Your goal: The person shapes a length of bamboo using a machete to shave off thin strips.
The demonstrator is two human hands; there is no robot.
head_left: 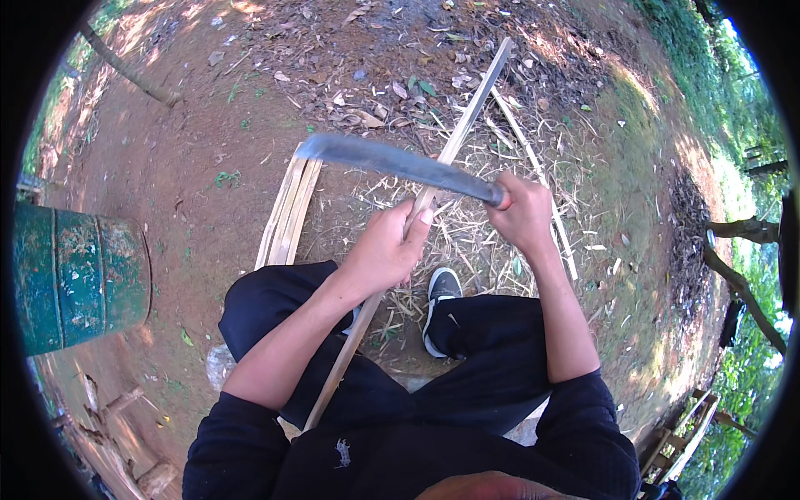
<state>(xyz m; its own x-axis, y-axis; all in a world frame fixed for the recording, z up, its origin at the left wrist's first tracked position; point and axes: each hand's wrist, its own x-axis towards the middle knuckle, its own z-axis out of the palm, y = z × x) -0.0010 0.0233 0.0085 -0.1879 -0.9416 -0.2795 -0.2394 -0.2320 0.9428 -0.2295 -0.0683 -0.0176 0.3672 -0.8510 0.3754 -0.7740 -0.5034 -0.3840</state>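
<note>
My right hand (522,214) is closed round the handle of a machete (392,162). Its dark blade points left and crosses a long, pale bamboo strip (467,122). My left hand (387,246) grips that strip just on the near side of the blade. The strip slants from my lap up to the far right, its lower end lying by my left thigh. Whether the edge is touching the strip or cutting into it I cannot tell; the blade's tip is slightly blurred.
Several split strips (292,208) lie beside my left knee. A thin strip (537,167) and many shavings (467,242) cover the ground before my feet. At left is a green metal drum (79,279); cut wood (112,425) lies below it. Leaf litter (400,50) spreads beyond.
</note>
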